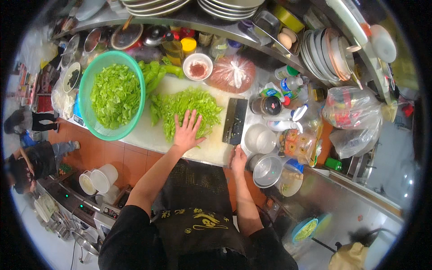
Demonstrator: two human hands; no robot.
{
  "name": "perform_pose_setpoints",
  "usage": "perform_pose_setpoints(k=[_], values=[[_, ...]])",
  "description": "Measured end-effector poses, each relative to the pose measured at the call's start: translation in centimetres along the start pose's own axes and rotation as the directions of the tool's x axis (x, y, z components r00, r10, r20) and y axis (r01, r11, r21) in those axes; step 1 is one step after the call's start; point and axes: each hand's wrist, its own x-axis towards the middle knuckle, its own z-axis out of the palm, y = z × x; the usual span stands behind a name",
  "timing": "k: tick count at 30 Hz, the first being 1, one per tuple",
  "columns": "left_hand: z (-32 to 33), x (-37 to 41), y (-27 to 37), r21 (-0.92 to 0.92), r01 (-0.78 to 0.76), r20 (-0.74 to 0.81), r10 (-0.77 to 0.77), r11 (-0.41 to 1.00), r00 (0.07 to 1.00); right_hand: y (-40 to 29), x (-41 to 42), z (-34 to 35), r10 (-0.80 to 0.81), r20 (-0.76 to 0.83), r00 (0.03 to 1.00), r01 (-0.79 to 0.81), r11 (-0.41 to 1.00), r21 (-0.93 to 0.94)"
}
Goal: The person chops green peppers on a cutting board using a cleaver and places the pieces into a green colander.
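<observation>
My left hand (187,131) lies with fingers spread on a heap of sliced green vegetable (192,104), which looks like green pepper, on a pale cutting board (212,145). My right hand (239,158) grips the handle of a cleaver (235,118) at the board's right edge. Green bits cling to its broad dark blade, which lies flat or nearly so; the fist hides most of the handle. Left of the heap, a green mesh basket (143,101) holds more of the cut greens (116,96). Several whole long green peppers (153,76) rest behind, between basket and bowl.
A white bowl of reddish powder (198,66) and a tied plastic bag (231,72) border the board's back. Jars, spray bottles (285,125) and metal pots (267,170) crowd the right. A steel shelf (216,28) bearing plates overhangs the back. Two people (33,162) are at far left.
</observation>
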Motion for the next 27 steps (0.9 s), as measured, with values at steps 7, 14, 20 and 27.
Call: perform_pose_setpoints(k=[7, 14, 20, 27], values=[[-6.1, 7.8, 1.0, -0.014, 0.124, 0.06, -0.123, 0.992, 0.991, -1.0, 0.2, 3.2, 0.072, 0.103, 0.992, -0.084, 0.99, 0.116], [-2.9, 8.9, 2.3, -0.152, 0.184, -0.166, -0.209, 0.971, 0.964, -2.2, -0.1, 7.9, 0.046, 0.24, 0.97, -0.054, 0.998, 0.029], [-1.7, 8.4, 0.9, -0.326, 0.108, -0.355, -0.228, 0.939, 0.907, -1.3, 0.0, 10.0, 0.067, 0.348, 0.935, -0.11, 0.988, 0.106], [-4.2, 8.3, 2.6, -0.43, 0.006, -0.352, -0.174, 0.903, 0.92, -2.7, -2.2, 8.7, 0.16, 0.366, 0.917, -0.239, 0.954, 0.182]])
